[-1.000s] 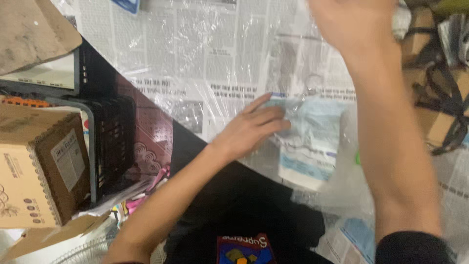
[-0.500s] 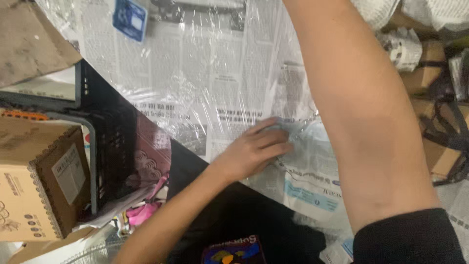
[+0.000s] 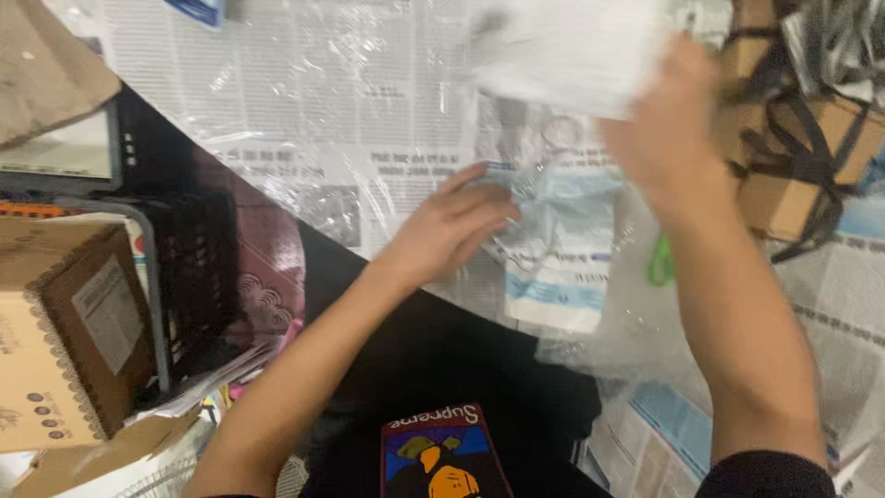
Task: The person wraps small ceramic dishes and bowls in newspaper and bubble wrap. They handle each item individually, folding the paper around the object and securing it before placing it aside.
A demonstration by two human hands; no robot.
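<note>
1. The right hand (image 3: 668, 129), out of view half a second ago, now holds one blurred white sheet (image 3: 567, 51) aloft.
2. The left hand (image 3: 456, 226) stays flat, fingers spread, on one pale packet (image 3: 562, 254) on the worktop (image 3: 304, 120).

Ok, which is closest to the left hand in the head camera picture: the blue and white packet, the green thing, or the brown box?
From the left hand:
1. Blue and white packet, touching its fingertips, just to the right.
2. Green thing, farther right, under the clear plastic.
3. Brown box, far left, beside the black crate.
</note>
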